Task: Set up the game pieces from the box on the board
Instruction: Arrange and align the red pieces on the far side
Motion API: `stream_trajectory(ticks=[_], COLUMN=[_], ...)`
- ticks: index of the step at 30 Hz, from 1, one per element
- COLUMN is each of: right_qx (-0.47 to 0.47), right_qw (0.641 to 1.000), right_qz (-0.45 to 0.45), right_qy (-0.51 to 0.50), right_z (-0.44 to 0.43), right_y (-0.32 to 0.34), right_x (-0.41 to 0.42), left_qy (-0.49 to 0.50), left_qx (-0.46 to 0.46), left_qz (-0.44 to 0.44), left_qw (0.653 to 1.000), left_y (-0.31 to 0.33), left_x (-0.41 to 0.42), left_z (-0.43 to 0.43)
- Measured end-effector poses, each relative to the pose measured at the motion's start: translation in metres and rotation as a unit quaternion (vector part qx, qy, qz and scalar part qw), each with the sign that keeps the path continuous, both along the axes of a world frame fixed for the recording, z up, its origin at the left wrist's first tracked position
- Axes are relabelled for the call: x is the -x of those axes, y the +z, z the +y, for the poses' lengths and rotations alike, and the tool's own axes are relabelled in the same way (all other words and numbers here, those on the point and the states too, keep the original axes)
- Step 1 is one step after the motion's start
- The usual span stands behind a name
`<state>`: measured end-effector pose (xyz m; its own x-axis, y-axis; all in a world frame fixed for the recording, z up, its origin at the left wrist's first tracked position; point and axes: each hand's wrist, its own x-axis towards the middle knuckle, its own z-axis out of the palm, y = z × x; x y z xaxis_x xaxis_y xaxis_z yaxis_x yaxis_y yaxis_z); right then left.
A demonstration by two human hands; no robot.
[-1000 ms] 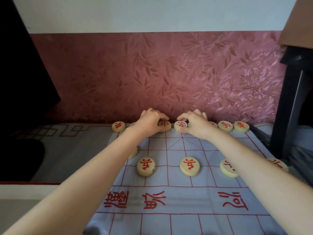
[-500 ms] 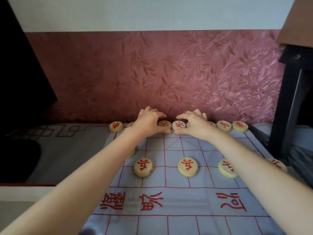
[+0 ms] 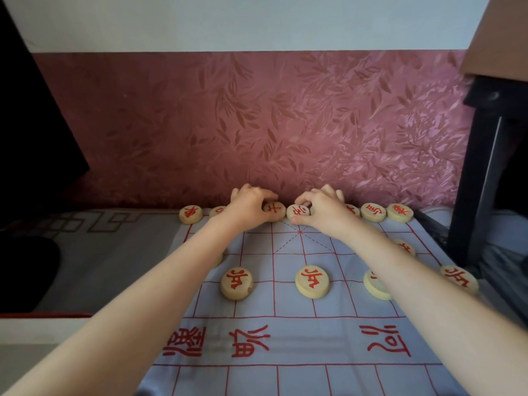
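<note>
At the 12 o'clock edge of the cloth board (image 3: 285, 310), hard against the pink leaf-patterned wall (image 3: 285, 124): both hands on the back row.

Hidden or unclear: the left forearm (image 3: 171, 281) covers all but a sliver of the covered disc (image 3: 219, 258). The right forearm (image 3: 400, 275) cuts off the 3 o'clock side of the front-row disc (image 3: 374, 284), and its mark cannot be read. The left neighbour disc (image 3: 218, 210), at 9 o'clock of the left wrist, and the right neighbour disc (image 3: 352, 210), at 3 o'clock of the right wrist, show only in part. Fingertips on the wall side of both hands are out of sight.

The left centre disc (image 3: 275, 210) lies flat on the back line at 3 o'clock of the left hand (image 3: 248, 205). It is edge to edge with the right centre disc (image 3: 298, 212), which lies at 9 o'clock of the right hand (image 3: 323, 212).

Left hand: fingers curled, thumb and forefinger pinching the left centre disc by its rim. Right hand: fingers curled, forefinger on the far rim and thumb on the near rim of the right centre disc, pinching it. The hands are apart, with the two discs between them.
</note>
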<state>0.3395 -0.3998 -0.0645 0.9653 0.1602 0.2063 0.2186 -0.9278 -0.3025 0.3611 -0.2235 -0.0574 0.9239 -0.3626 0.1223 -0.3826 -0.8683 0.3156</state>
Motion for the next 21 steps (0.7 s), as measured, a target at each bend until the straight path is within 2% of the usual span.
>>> stream_trajectory(ticks=[5, 8, 11, 13, 21], right_qx=[0.016, 0.003, -0.019, -0.033, -0.029], right_qw=[1.0, 1.0, 1.0, 0.999, 0.999], right_qz=[-0.008, -0.002, 0.015, 0.03, 0.025], right_qy=[-0.009, -0.005, 0.004, 0.008, -0.002], right_z=[0.0026, 0.003, 0.0015, -0.0011, 0.0003], right_y=[-0.0006, -0.0007, 0.0019, 0.003, 0.0015], right_x=[-0.0003, 0.0013, 0.0038, 0.0039, 0.0039], left_qy=[-0.02, 0.0, 0.017, 0.029, 0.021], left_qx=[0.022, 0.036, 0.015, 0.007, 0.008], left_qz=[0.056, 0.025, -0.047, -0.065, -0.026], left_qw=[0.998, 0.999, 0.999, 0.997, 0.999], left_y=[0.0036, 0.0044, 0.0027, 0.0005, -0.001], left_x=[0.0009, 0.0039, 0.0049, 0.0048, 0.0076], left_z=[-0.0006, -0.0031, -0.0039, -0.0032, -0.0002])
